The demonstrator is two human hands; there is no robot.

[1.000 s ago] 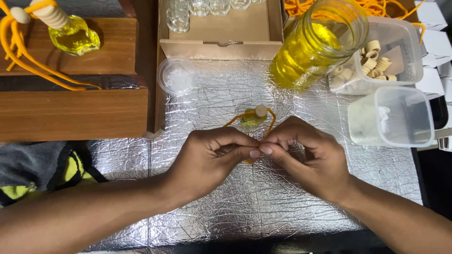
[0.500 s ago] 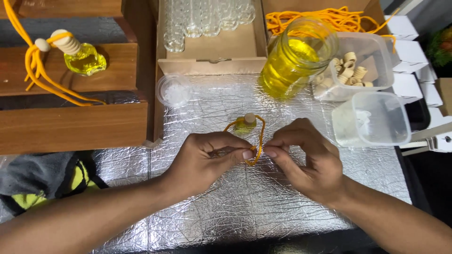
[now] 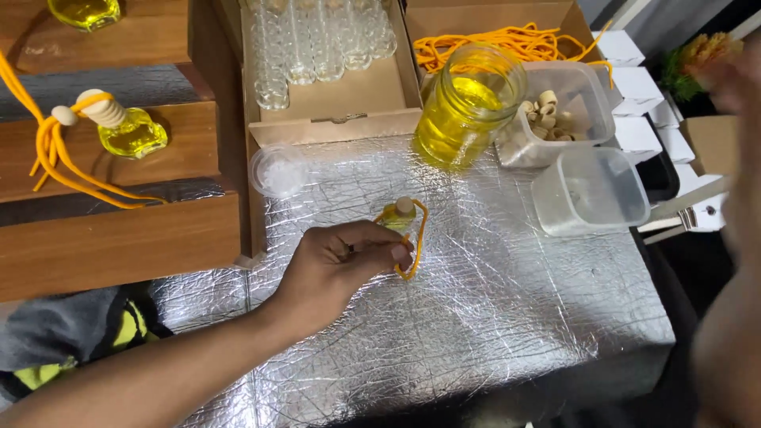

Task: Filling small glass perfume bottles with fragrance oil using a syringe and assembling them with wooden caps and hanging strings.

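A small glass bottle of yellow liquid with a pale wooden cap lies on the silver foil sheet. An orange cord loops from its neck. My left hand rests on the foil just left of the bottle, thumb and fingertips pinched on the cord's lower end. My right hand is far off at the upper right edge, lifted and blurred, with its forearm running down the right side. I cannot see whether it holds anything.
A glass jar of yellow liquid stands behind the bottle. Beside it sit a tub of wooden caps, an empty clear tub and a round lid. A cardboard box of empty vials is behind. Wooden shelves hold finished bottles.
My right hand has let go of the cord and swung away to the upper right. My left hand stays pinched on the cord by the bottle. The view has shifted closer.
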